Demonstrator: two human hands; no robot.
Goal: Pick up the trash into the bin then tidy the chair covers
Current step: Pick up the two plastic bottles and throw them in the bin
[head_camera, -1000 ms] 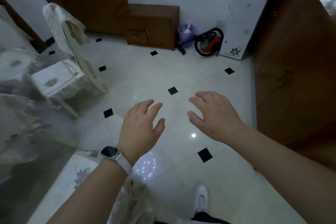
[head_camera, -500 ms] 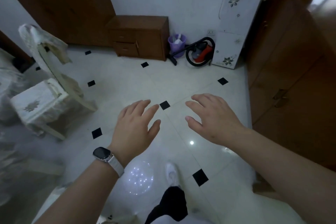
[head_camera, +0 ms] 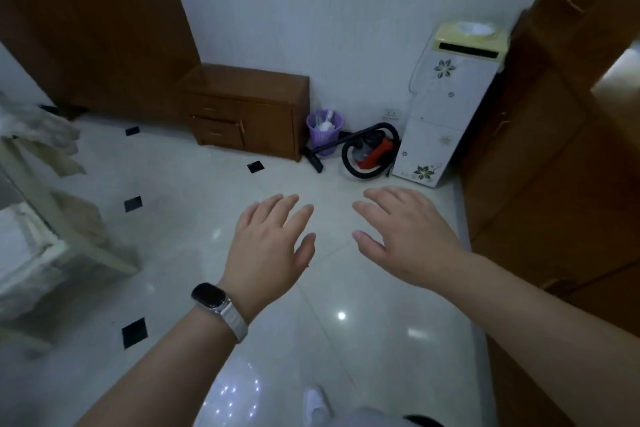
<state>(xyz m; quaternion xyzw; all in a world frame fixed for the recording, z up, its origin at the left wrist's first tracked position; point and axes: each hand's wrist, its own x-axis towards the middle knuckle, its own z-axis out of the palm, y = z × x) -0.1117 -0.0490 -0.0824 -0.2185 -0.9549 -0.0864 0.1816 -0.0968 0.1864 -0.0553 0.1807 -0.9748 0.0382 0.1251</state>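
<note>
at the centre of the frame both hands hover palm down over the pale tiled floor [head_camera: 180, 191], and neither holds anything. the left hand [head_camera: 270, 246] has its fingers straight and close together with the thumb held out to the side; a dark watch [head_camera: 209, 295] on a white strap sits on its wrist. the right hand [head_camera: 408, 236] has its fingers relaxed and slightly spread. the two are apart, with bare floor showing between them.

in the upper middle of the frame the purple bin [head_camera: 323, 135] stands on the floor against the white wall, well beyond the hands. it sits just right of a low wooden cabinet [head_camera: 249, 114] and just left of a red and black vacuum cleaner [head_camera: 372, 151], whose hose nozzle lies in front of the bin's base. some white scraps [head_camera: 326, 124] show inside the bin. right of the vacuum cleaner stands a white water dispenser [head_camera: 446, 104] with flower prints.

at the left edge of the frame a pale chair [head_camera: 41, 204] stands blurred, its cover [head_camera: 48, 135] hanging rumpled off the backrest. at the bottom edge a white shoe [head_camera: 315, 406] rests on the floor.
</note>
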